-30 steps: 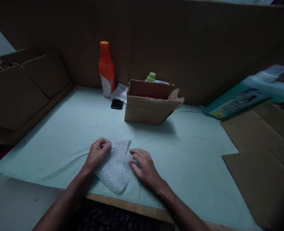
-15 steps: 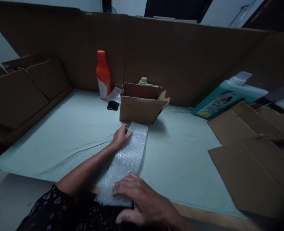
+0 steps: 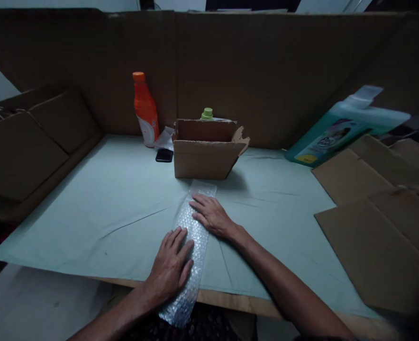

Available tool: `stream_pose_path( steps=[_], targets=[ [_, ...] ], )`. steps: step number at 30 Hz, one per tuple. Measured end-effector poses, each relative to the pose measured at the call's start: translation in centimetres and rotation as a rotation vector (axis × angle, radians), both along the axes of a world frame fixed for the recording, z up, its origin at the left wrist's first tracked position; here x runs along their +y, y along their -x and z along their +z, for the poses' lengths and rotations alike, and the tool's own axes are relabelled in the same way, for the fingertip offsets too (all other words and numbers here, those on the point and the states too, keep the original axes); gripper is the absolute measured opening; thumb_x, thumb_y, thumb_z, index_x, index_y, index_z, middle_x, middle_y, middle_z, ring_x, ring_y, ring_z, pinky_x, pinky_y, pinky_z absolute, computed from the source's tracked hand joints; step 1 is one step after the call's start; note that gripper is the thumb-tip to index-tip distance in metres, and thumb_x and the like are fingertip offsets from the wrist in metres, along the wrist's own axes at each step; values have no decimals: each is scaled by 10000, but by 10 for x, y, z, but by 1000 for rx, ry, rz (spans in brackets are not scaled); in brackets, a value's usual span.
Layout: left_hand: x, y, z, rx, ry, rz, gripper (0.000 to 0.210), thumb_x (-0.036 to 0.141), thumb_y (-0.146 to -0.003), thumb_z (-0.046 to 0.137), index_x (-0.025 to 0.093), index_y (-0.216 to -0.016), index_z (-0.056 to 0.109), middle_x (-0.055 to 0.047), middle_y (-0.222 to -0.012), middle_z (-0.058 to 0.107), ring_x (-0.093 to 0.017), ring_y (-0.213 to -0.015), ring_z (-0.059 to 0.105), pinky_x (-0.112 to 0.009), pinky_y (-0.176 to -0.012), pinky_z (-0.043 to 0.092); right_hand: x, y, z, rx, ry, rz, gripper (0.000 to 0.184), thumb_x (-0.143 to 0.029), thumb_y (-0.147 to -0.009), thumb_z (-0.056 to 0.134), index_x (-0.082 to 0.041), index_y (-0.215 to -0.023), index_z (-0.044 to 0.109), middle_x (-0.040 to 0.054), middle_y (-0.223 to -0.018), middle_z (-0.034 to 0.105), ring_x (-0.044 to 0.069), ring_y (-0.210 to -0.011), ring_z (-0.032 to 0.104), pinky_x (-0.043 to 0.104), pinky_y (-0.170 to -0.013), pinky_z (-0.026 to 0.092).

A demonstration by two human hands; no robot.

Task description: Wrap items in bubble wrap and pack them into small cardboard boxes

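A long strip of bubble wrap [image 3: 195, 251] lies on the pale green cloth, running from near the small cardboard box down over the table's front edge. My left hand [image 3: 170, 260] rests flat on the strip's left side, fingers stretched out. Farther up, my right hand [image 3: 211, 214] lies on the strip from the right, its fingers spread across the bubbles. The small open cardboard box [image 3: 204, 160], with one torn corner, stands just beyond the strip's far end.
An orange bottle [image 3: 146, 111], a black phone-like object [image 3: 164, 155] and a clear plastic piece [image 3: 165, 139] sit at the back left. A green-capped container [image 3: 207, 113] shows behind the box. At right are a teal liquid jug [image 3: 330, 137] and cardboard flaps [image 3: 373, 241].
My left hand has drawn back from the strip's far part to its middle. My right hand has gone from the near end up to the far part. The camera view has shifted slightly.
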State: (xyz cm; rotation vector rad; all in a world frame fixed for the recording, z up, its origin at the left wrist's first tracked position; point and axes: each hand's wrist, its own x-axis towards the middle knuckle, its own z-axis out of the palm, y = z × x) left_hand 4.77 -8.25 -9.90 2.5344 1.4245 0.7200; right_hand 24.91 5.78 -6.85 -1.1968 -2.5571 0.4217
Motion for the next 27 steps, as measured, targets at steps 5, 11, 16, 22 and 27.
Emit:
stream_pose_path(
  steps=[5,11,16,22,27],
  targets=[
    [-5,-5,-1,24,-2,19,470,145,-870,557,179,-1338,572,-173,-1514,501,-356,-1442,405,-614,-1143,398,50,-20,-5,-49,-85,-213,395,-266,-956,560,-129,-1316,647,185,-1414,599,323,-1309,538,510,-1095,404],
    [6,9,1,-135,159,-21,408,220,-881,588,206,-1288,616,-156,-1492,532,-344,-1414,446,-611,-1129,404,-38,-48,12,38,-138,-159,435,-254,-907,564,-170,-1332,604,163,-1444,571,310,-1317,524,538,-1072,418],
    [24,30,20,-406,425,-54,320,282,-909,575,237,-1212,667,-120,-1366,645,-273,-1312,555,-514,-1118,430,-174,-18,15,-12,-42,241,605,-269,-826,670,-238,-1413,524,118,-1549,475,298,-1411,427,500,-1105,403],
    [30,37,46,-635,721,91,387,413,-904,598,228,-1234,681,-117,-1346,657,-284,-1251,595,-470,-1089,452,-197,37,-11,217,-139,98,357,-86,-856,523,-213,-1155,671,103,-1136,731,256,-1092,633,462,-959,486],
    [24,53,50,-843,812,122,514,546,-952,494,193,-1297,636,-128,-1277,702,-287,-1254,605,-462,-1123,424,-164,31,-2,609,109,-279,193,-241,-966,532,-231,-1048,707,41,-953,765,196,-852,690,346,-779,547]
  ],
)
